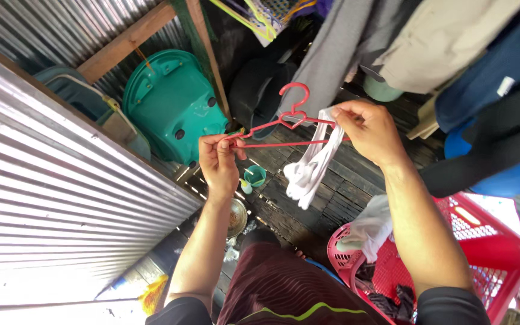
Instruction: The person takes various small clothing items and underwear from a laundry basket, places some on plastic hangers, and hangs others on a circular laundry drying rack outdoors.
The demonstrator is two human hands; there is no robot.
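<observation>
Head view: red hanger [284, 123], long axis nine-to-three, pinched between left hand [218, 159] and right hand [371, 129]; white cloth [308, 171] gripped too, right end.

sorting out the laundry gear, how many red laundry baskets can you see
2. One large red basket at lower right; a smaller pink-red basket beside it, under the right forearm. Others may sit out of view.
</observation>
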